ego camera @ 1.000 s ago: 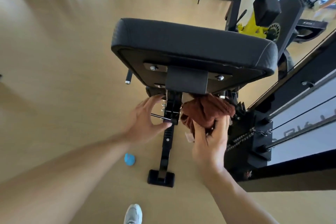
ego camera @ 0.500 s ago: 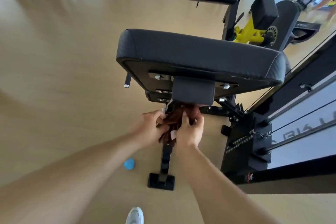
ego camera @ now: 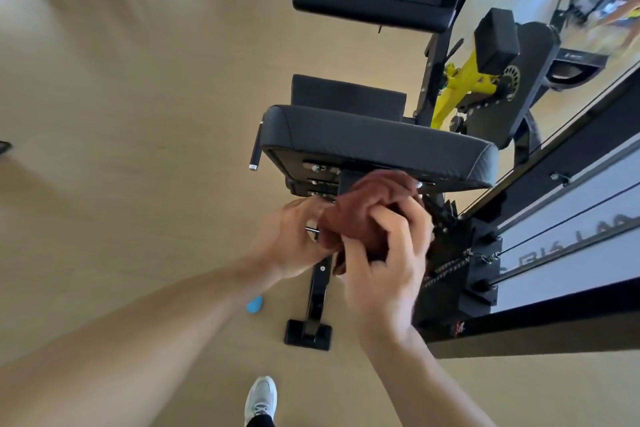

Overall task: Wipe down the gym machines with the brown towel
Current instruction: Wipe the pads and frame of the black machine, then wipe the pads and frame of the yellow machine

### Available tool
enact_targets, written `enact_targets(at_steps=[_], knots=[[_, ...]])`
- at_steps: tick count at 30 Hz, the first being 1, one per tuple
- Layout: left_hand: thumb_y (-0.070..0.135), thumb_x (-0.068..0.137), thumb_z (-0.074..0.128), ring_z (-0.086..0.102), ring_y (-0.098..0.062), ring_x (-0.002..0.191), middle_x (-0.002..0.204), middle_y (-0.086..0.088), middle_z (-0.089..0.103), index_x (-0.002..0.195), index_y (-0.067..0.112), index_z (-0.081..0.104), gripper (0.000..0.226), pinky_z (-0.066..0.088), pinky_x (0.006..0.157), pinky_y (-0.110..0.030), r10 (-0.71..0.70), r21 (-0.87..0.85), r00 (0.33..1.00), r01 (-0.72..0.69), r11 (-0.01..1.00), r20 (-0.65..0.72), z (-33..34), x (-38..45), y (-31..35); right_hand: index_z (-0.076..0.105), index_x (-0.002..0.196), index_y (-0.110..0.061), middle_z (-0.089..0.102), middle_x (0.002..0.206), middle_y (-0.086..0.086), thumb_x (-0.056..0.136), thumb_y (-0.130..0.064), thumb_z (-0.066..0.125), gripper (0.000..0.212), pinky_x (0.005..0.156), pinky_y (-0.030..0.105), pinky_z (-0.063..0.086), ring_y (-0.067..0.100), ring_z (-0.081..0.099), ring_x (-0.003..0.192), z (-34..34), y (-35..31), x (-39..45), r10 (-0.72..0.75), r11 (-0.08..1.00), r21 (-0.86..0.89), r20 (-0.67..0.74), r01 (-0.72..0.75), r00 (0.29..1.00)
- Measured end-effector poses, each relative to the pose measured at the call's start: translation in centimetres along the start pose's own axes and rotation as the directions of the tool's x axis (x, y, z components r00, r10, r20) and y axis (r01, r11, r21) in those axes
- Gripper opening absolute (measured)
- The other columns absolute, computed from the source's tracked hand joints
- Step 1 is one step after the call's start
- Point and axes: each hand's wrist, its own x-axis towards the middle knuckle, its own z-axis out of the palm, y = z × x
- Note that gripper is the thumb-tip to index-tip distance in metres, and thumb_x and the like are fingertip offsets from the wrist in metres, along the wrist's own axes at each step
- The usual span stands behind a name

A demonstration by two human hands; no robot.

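Presently bunched between both hands: brown towel [ego camera: 367,208], pressed up under the black seat pad [ego camera: 374,146], against the bracket beneath it. Right hand [ego camera: 384,263] curled over the cloth from the near side, fingers closed on a fold. Left hand [ego camera: 294,239] partly closed at the towel's left edge, thumb and fingers beside a small metal pin [ego camera: 311,229]; whether gripping cloth or pin, cannot tell. Risks, as judgement: loose fold snagging on the pin or exposed bolts under the pad; knuckles scraping the bracket; chain and weight stack [ego camera: 450,253] just beside the right hand, possible pinch point. No containers in view. Small blue object [ego camera: 255,303] lying on the floor, apart.
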Motion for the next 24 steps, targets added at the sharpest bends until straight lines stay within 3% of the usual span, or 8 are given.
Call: enact_targets(at_steps=[2, 4, 8, 12, 17, 20, 22, 24], knots=[[0.044, 0.065, 0.066, 0.064, -0.019, 0.064, 0.067, 0.007, 0.066, 0.072, 0.025, 0.062, 0.02, 0.053, 0.058, -0.038, -0.155, -0.024, 0.987, 0.156, 0.988, 0.038, -0.2, 0.0, 0.5, 0.07, 0.111, -0.021, 0.063, 0.131, -0.001, 0.084, -0.015, 0.072, 0.029, 0.111, 0.034, 0.039, 0.019, 0.05, 0.126, 1.0, 0.0, 1.9, -0.001, 0.984, -0.175, 0.235, 0.043, 0.972], [0.047, 0.061, 0.063, 0.053, -0.006, 0.054, 0.053, 0.011, 0.056, 0.057, 0.031, 0.051, 0.02, 0.045, 0.055, -0.032, -0.238, -0.028, 0.966, 0.242, 0.97, 0.097, -0.4, -0.3, 0.6, 0.07, 0.114, -0.02, 0.064, 0.132, 0.0, 0.083, -0.015, 0.07, 0.031, 0.109, 0.042, 0.04, 0.023, 0.048, 0.127, 1.7, 0.9, 2.7, -0.09, 0.926, -0.314, 0.352, 0.208, 0.932], [0.063, 0.062, 0.071, 0.07, -0.008, 0.069, 0.068, 0.009, 0.072, 0.08, 0.034, 0.063, 0.035, 0.059, 0.068, -0.038, -0.294, -0.04, 0.944, 0.303, 0.952, 0.151, -1.6, -0.8, 0.3, 0.064, 0.115, -0.02, 0.067, 0.133, 0.004, 0.081, -0.01, 0.064, 0.036, 0.101, 0.038, 0.038, 0.024, 0.049, 0.126, 0.7, 3.1, 2.9, -0.272, 0.84, -0.358, 0.373, 0.408, 0.887], [0.061, 0.058, 0.077, 0.07, -0.005, 0.068, 0.068, 0.014, 0.073, 0.081, 0.042, 0.062, 0.033, 0.06, 0.074, -0.038, -0.335, -0.113, 0.898, 0.379, 0.919, 0.287, -1.6, -0.2, 1.4, 0.059, 0.115, -0.015, 0.068, 0.13, 0.01, 0.076, 0.007, 0.063, 0.045, 0.107, 0.035, 0.037, 0.026, 0.05, 0.125, -0.4, 3.5, 1.5, -0.112, 0.935, -0.313, 0.184, 0.167, 0.976], [0.023, 0.076, 0.082, 0.068, -0.003, 0.068, 0.065, 0.014, 0.072, 0.084, 0.034, 0.065, 0.021, 0.055, 0.073, -0.032, -0.417, -0.219, 0.839, 0.505, 0.835, 0.349, -0.7, -2.2, 2.1, 0.06, 0.113, -0.013, 0.055, 0.133, -0.012, 0.086, 0.01, 0.062, 0.035, 0.105, 0.004, 0.027, 0.021, 0.047, 0.128, -1.2, 1.8, -0.4, 0.159, 0.979, -0.151, 0.143, -0.137, 0.977], [0.003, 0.084, 0.07, 0.066, -0.011, 0.075, 0.073, 0.008, 0.071, 0.088, 0.028, 0.066, 0.025, 0.051, 0.074, -0.024, -0.567, -0.285, 0.774, 0.632, 0.72, 0.283, -0.3, -4.6, 1.0, 0.054, 0.11, -0.036, 0.054, 0.127, -0.028, 0.094, 0.004, 0.063, 0.043, 0.101, 0.012, 0.036, 0.016, 0.051, 0.123, -2.3, 0.1, -1.2, 0.3, 0.954, -0.034, 0.195, -0.299, 0.934], [0.007, 0.092, 0.063, 0.063, -0.014, 0.077, 0.083, 0.002, 0.07, 0.097, 0.021, 0.067, 0.015, 0.047, 0.072, -0.025, -0.701, -0.345, 0.653, 0.753, 0.56, 0.287, -0.5, -6.5, 0.2, 0.05, 0.107, -0.048, 0.061, 0.12, -0.022, 0.097, -0.006, 0.063, 0.046, 0.097, 0.027, 0.048, 0.012, 0.06, 0.115, -3.0, -1.0, -2.1, 0.417, 0.9, 0.009, 0.268, -0.435, 0.868], [0.01, 0.096, 0.058, 0.06, -0.012, 0.071, 0.084, 0.0, 0.067, 0.103, 0.013, 0.066, 0.011, 0.045, 0.064, -0.023, -0.77, -0.45, 0.573, 0.787, 0.422, 0.28, -0.8, -8.0, 0.1, 0.053, 0.106, -0.045, 0.068, 0.109, -0.015, 0.099, -0.01, 0.062, 0.037, 0.086, 0.03, 0.056, 0.006, 0.065, 0.1, -3.1, -1.8, -3.7, 0.492, 0.831, 0.056, 0.394, -0.554, 0.777]])
